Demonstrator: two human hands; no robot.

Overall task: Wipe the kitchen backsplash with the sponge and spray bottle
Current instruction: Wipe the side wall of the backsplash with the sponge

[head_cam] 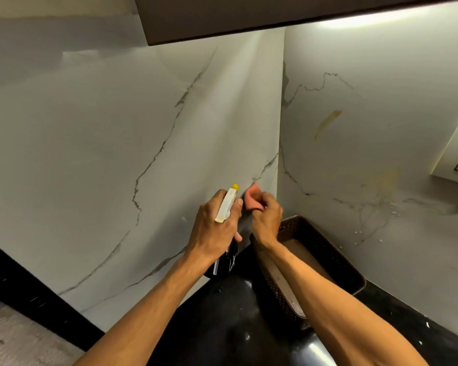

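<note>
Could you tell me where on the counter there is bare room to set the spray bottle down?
The counter is bare between the forearms, bordered by the left wall and the brown basket. Another bare strip lies right of the basket. The corner is crowded: basket, left hand gripping spray bottle, right hand holding sponge.

From my station, the backsplash (103, 141) read as a smooth, marble-look slab, pale with grey veins and a soft satin sheen, smeared yellowish on the right panel. The desk (236, 326) was black and polished, glossy enough to throw back light, and flecked with white specks. The sponge (252, 200) looked like soft, matt, salmon-pink foam. The spray bottle (225, 208) had a dark glossy body and a white plastic head tipped with a yellow nozzle. The basket (325, 247) was brown perforated plastic, the switch plate (452, 154) smooth cream plastic, and the cabinet (222, 17) underside matt dark brown.
</note>
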